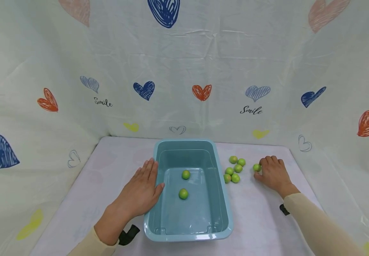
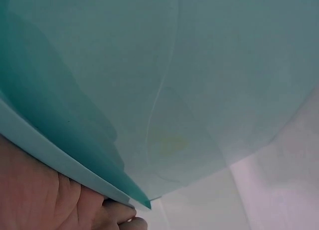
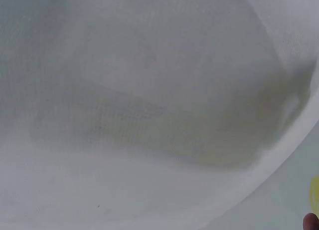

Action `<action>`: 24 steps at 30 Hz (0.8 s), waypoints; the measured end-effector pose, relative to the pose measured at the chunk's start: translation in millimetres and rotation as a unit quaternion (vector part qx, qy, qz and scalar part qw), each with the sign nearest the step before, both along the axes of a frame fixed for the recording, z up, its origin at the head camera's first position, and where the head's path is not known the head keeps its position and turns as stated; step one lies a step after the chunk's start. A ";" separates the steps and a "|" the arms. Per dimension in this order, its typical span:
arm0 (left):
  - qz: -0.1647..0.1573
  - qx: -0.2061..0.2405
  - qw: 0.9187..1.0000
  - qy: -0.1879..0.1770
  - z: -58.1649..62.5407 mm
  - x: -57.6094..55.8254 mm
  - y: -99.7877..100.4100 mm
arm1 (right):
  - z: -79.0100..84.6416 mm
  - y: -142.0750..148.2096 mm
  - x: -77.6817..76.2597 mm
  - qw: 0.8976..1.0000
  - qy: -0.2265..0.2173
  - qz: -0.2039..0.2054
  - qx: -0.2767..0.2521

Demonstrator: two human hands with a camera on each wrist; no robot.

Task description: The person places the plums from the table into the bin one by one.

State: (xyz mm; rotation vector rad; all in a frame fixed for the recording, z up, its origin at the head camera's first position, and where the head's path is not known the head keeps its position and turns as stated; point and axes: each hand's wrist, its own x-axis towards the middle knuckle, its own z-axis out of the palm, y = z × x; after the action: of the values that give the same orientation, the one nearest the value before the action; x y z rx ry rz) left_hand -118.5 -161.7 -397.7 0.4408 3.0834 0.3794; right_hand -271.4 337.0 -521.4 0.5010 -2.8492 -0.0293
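Observation:
A light blue plastic basin (image 1: 189,234) stands on the table, with two small limes (image 1: 183,193) lying apart on its floor. My left hand (image 1: 141,192) rests with straight fingers along the basin's left rim, thumb over the edge. In the left wrist view, that hand's palm (image 2: 45,190) lies against the outside of the basin wall (image 2: 224,65). On the right side of the table, my right hand (image 1: 273,174) pinches a single lime (image 1: 257,167) between thumb and fingers. Only one fingertip (image 3: 311,222) shows in the right wrist view; the lime is out of sight there.
Between the basin and my right hand lies a loose group of several limes (image 1: 235,177), the nearest close to the basin's right wall. The table (image 1: 114,156) has a white cover. A heart-patterned curtain (image 1: 178,71) stands behind and at both sides.

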 end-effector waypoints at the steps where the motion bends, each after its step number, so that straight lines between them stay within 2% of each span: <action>1: 0.000 -0.001 1.000 0.001 -0.1 0.0 -0.2 | 0.6 0.5 0.1 1.000 0.001 0.001 0.001; 13: -0.003 -0.009 1.000 0.006 -1.1 -0.5 -1.0 | 4.9 -2.7 -0.5 0.999 0.030 0.016 0.009; 24: -0.001 -0.021 1.000 0.006 1.3 0.9 -0.2 | 13.0 -15.7 -3.7 0.998 0.058 0.035 -0.006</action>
State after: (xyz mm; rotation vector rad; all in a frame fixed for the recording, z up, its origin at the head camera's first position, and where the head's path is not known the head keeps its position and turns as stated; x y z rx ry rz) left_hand -117.6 -161.9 -396.4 0.4476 3.0946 0.3122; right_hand -275.1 321.2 -508.5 0.5781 -2.7156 -0.0282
